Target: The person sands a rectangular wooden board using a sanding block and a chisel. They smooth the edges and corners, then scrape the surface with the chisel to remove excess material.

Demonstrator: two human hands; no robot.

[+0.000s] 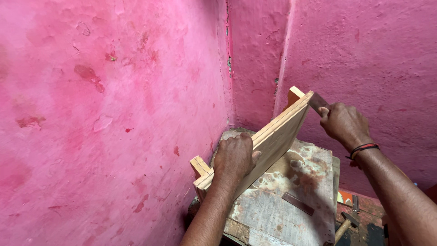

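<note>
Head view cuts off the hammer [344, 225] at the bottom edge, and the dark tool [317, 102] in the right hand [344, 124] is mostly hidden behind the fingers, its kind unclear. No container shows. The wooden panel [273, 139] stands tilted on edge on the stained workbench [291, 200], in the corner of the pink walls [114, 114]. The left hand [234, 157] is clamped over the panel's lower edge; the right hand is closed around the tool at the panel's upper corner.
</note>
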